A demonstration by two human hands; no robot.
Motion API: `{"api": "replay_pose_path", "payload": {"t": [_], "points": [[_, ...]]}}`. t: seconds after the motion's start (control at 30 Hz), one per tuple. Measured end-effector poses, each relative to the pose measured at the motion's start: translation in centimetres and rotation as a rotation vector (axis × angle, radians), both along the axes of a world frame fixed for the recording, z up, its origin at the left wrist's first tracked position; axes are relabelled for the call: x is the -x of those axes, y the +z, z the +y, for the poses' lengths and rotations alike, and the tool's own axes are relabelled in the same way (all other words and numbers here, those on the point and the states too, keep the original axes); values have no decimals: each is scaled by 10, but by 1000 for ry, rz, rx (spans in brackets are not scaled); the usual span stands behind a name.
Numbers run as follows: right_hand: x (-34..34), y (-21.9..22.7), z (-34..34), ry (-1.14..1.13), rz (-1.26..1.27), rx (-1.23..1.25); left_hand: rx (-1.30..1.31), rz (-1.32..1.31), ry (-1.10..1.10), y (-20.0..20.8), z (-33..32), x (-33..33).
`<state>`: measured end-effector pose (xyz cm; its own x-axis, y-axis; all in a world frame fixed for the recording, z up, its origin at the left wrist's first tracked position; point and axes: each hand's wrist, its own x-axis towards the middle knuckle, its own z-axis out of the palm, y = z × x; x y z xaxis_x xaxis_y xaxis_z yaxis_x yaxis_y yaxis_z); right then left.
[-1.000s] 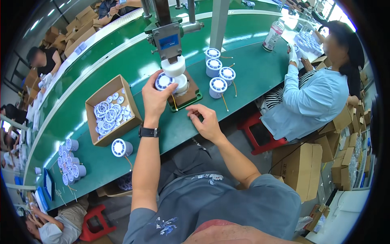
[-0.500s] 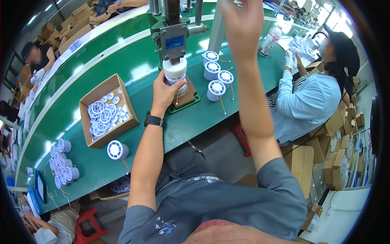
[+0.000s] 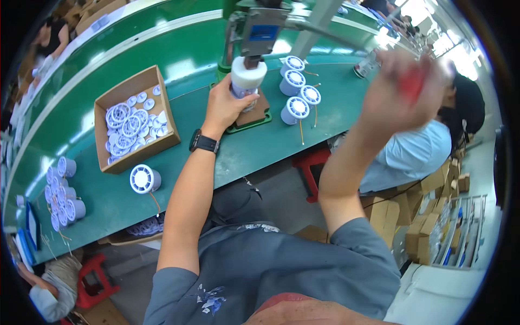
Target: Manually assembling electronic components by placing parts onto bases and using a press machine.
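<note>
Two bare hands work a green bench [image 3: 238, 154], the left hand [image 3: 223, 105] at a press [image 3: 264, 33] set back from the near edge. Its grip is clamped around a pale lilac cup [image 3: 241, 92], thumb on the near side, with the cup directly beneath the press's white head [image 3: 249, 75]. The cup's long axis looks upright, in line with that head, and the left hand is far nearer to it than the right. The right hand [image 3: 398, 95], raised beyond the bench's right-hand near edge, is at a red knob [image 3: 414, 84] near the outer end of the press's lever [image 3: 336, 37]; blur leaves it impossible to tell whether that grip is closed. Four similar cups [image 3: 298, 111] stand right of the press; an open cardboard box [image 3: 145, 155] of white rings and discs [image 3: 131, 125] sits left, and one lone cup [image 3: 145, 180] stands by the near edge
</note>
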<state>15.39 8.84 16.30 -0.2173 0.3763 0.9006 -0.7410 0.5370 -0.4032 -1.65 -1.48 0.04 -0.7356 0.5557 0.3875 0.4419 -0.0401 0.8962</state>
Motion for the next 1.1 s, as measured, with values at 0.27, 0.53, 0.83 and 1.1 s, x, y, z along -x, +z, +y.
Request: {"api": "replay_pose_path", "payload": {"t": [0.27, 0.53, 0.83, 1.1], "points": [[-42, -107, 4, -323, 53, -158, -54, 44, -105, -1, 12, -16], [18, 67, 109, -684, 141, -534, -78, 198, 98, 12, 10, -28], [69, -115, 32, 10, -217, 258, -114, 581, 455, 18, -173, -133], [83, -146, 7, -66, -589, 81, 36, -70, 415, -7, -257, -70]]}}
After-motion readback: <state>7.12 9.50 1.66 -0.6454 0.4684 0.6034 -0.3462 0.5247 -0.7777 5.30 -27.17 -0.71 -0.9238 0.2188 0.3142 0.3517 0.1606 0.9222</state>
